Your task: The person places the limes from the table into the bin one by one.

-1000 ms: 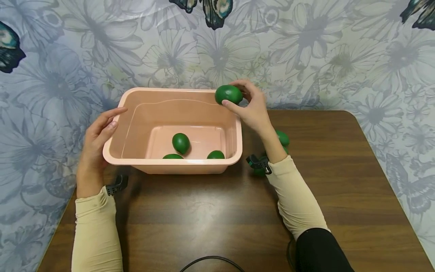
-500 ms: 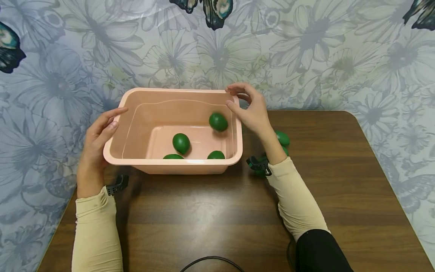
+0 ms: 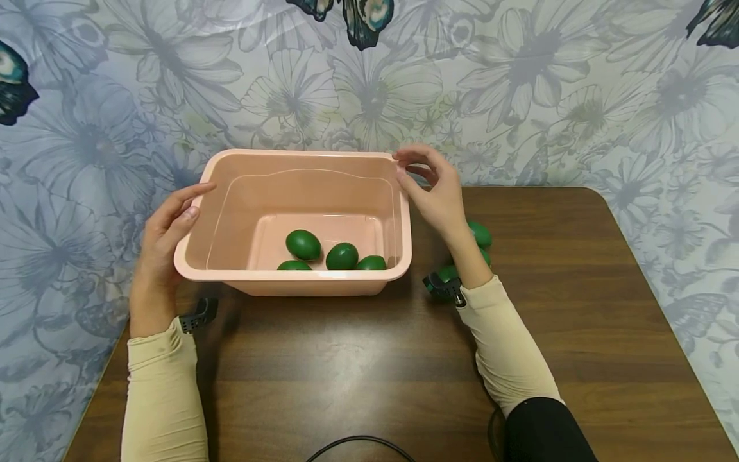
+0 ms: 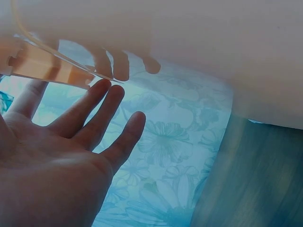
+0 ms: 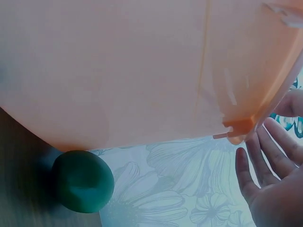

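Note:
In the head view a pink plastic tub [image 3: 306, 286] stands on the table with several glossy green lime-like fruits [image 3: 342, 256] on its floor, partly hidden by the near wall. My left hand [image 3: 164, 240] rests at the tub's left rim, index fingertip and thumb on the edge. The left wrist view shows its other fingers [image 4: 102, 120] straight and spread at the outer wall. At the far right corner my right hand [image 3: 433, 189] touches the rim with loosely bent fingers, holding no fruit. In the right wrist view its fingertips lie along the tub's outer edge.
More green fruits [image 3: 480, 234] lie on the wooden table [image 3: 346, 359] right of the tub, partly behind my right wrist. A black cable [image 3: 360, 438] curves at the near edge. A flower-patterned wall covering [image 3: 508, 77] rises behind the table.
My right hand let go of a green fruit, which dropped into the tub and rolled among the others. The hand then drew slightly right along the rim. My left hand stayed put.

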Demonstrator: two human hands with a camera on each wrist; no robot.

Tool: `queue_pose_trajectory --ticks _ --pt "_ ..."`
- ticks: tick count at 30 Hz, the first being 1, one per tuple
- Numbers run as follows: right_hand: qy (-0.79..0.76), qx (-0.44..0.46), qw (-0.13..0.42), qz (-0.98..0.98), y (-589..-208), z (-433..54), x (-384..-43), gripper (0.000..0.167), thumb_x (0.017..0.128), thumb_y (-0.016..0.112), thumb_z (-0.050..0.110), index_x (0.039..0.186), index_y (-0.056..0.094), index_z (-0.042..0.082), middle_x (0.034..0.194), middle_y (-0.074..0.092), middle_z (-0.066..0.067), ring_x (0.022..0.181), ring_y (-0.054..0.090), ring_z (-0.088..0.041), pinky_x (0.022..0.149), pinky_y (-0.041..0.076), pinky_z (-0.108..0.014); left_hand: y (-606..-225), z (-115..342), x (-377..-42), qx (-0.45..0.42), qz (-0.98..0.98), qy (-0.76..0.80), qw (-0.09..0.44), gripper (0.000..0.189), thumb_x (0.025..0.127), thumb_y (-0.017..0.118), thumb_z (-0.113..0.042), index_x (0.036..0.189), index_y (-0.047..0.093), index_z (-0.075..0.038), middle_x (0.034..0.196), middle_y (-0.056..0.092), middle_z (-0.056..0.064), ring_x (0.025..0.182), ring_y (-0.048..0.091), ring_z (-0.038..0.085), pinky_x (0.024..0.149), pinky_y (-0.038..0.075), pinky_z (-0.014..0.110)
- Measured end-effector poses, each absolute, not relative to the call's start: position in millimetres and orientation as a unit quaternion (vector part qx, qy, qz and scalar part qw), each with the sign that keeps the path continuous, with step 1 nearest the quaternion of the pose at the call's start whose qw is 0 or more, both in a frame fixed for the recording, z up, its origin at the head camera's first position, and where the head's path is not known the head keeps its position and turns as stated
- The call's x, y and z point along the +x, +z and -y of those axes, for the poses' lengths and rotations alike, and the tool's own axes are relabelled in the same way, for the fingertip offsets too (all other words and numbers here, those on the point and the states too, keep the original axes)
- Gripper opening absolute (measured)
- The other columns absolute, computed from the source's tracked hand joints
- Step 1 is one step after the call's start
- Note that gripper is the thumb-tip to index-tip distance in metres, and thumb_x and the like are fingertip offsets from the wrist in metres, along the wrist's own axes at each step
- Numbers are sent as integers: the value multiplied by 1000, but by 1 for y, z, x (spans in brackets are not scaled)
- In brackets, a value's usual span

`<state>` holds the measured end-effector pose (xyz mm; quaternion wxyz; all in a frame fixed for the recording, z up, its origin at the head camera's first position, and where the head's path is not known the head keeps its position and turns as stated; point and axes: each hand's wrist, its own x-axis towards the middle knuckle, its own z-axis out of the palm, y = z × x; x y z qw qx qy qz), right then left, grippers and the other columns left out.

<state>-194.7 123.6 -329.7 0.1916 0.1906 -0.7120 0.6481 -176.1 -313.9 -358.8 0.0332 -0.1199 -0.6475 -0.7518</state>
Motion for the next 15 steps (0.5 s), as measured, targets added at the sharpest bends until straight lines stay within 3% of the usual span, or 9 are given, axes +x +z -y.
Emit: queue_pose_trajectory --ticks 10,15 --pt "679 179 214 679 -336 -137 -190 31 94 66 -10 123 62 -18 120 67 -35 115 66 -38 105 53 -52 -362 316 -178 -139 635 -760 24 46 106 53 -6 149 51 8 139 61 26 112 70 28 84 63 29" --pt "684 164 206 681 -353 -148 -196 30 95 68 -7 124 64 -14 121 70 -28 115 67 -36 104 54 -46 -361 316 -179 -129 642 -755 35 46 105 53 -7 149 52 9 139 60 27 112 69 28 84 62 28"
